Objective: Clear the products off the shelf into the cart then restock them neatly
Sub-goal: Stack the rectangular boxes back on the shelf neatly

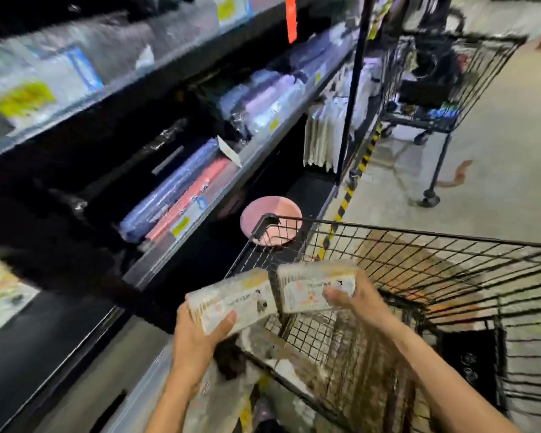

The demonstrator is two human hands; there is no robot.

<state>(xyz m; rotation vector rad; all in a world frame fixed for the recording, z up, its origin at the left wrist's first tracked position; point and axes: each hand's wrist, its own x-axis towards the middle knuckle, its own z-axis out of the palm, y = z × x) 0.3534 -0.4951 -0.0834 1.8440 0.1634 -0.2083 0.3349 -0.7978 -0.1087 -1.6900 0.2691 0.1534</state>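
My left hand (200, 332) grips a stack of white plastic-wrapped packs (235, 298), held just outside the left rim of the black wire cart (419, 235). My right hand (356, 303) grips a second, similar stack of packs (313, 284) inside the cart, over its near left corner. The dark shelf unit (181, 251) stands on the left, with blue and pink wrapped rolls (175, 195) lying on its middle level. Motion blur hides the print on the packs.
A pink round plate (270, 214) lies on the bottom shelf beside the cart's corner. A second black wire cart (444, 89) stands farther down the aisle. Yellow-black hazard tape (345, 198) runs along the shelf base. More wrapped packs (225, 398) sit under my left forearm.
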